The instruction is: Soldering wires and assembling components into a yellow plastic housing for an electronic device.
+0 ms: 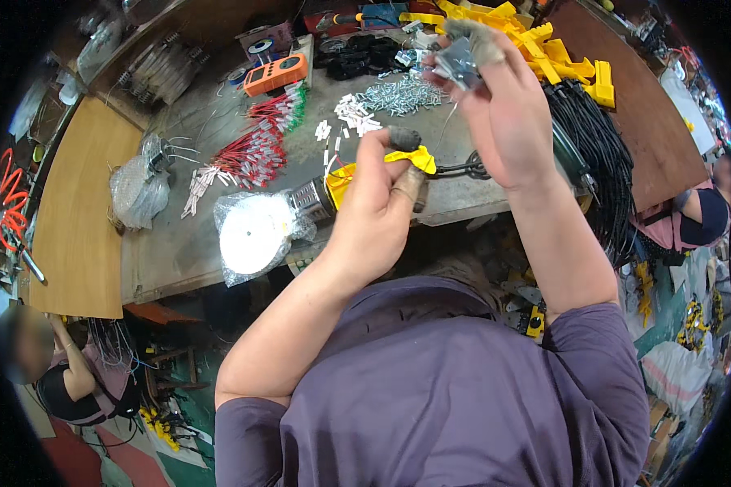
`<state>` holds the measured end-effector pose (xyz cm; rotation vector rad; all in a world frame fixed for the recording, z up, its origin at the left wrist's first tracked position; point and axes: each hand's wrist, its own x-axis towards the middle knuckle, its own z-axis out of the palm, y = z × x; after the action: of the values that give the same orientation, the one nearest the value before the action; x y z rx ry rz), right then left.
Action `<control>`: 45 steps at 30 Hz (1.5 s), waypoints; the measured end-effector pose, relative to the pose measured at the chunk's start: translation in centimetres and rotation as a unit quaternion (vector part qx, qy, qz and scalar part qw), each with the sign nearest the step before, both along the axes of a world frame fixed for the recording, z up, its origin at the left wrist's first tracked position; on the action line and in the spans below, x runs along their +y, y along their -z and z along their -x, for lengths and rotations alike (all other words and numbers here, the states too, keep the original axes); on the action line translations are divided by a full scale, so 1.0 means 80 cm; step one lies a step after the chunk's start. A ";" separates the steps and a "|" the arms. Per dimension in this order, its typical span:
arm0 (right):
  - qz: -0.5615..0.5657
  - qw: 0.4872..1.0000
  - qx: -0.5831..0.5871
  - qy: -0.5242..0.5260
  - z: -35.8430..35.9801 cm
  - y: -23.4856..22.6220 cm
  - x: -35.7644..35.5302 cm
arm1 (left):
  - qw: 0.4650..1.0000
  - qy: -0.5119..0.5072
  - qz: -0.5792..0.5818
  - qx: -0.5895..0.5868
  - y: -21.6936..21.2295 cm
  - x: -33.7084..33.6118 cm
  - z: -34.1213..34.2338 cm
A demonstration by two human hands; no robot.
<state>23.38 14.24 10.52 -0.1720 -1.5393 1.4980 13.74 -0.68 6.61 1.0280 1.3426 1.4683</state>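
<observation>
My left hand (382, 191) is closed around the yellow handle (341, 185) of a work lamp near the table's front edge. The lamp's round head (253, 234) glows white inside clear plastic film, and a perforated metal neck (310, 200) joins it to the handle. A black cord (460, 169) runs from the handle's right end. Thin wires show by the handle. Dark coverings sit on my thumb and a fingertip. My right hand (508, 105) is raised over the back right of the table, its fingers pinching a greyish, shiny object (458, 63) that is blurred.
Behind the lamp lie loose screws (402, 95), white sleeves (357, 112), red-wired parts (252, 146) and an orange meter (276, 75). Yellow plastic parts (536, 40) and black cords (589, 134) are at right, a wrapped lamp (140, 191) at left. People sit on both sides.
</observation>
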 end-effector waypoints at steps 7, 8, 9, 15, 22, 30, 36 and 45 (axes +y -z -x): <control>-0.431 0.878 -0.200 0.062 -0.021 0.059 -0.025 | 0.945 -0.102 -0.144 0.274 -0.005 0.000 0.020; -0.372 0.900 -0.226 0.028 -0.024 0.067 -0.024 | 0.952 -0.095 -0.131 0.258 -0.003 0.002 0.025; -0.369 0.902 -0.224 0.023 -0.024 0.069 -0.019 | 0.959 -0.093 -0.116 0.242 -0.001 0.000 0.031; -0.540 0.792 -0.283 0.018 -0.040 0.034 0.007 | 0.950 0.061 0.098 0.290 -0.015 -0.028 0.089; -0.638 0.675 -0.365 -0.055 -0.034 0.026 0.026 | 0.735 0.041 0.045 0.676 -0.020 -0.036 0.096; -0.386 0.807 -0.392 -0.216 -0.007 0.021 0.035 | 0.636 0.016 -0.039 0.770 -0.010 -0.027 0.104; -0.376 0.794 -0.414 -0.237 -0.011 0.016 0.036 | 0.647 0.051 -0.042 0.760 -0.017 -0.028 0.096; -0.618 0.668 -0.386 -0.153 -0.017 0.036 0.021 | 0.691 0.067 0.047 0.718 0.015 -0.050 0.088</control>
<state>24.75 15.92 7.62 0.3287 -3.0713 0.2027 6.67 -4.71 5.39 2.3179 2.1927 0.1821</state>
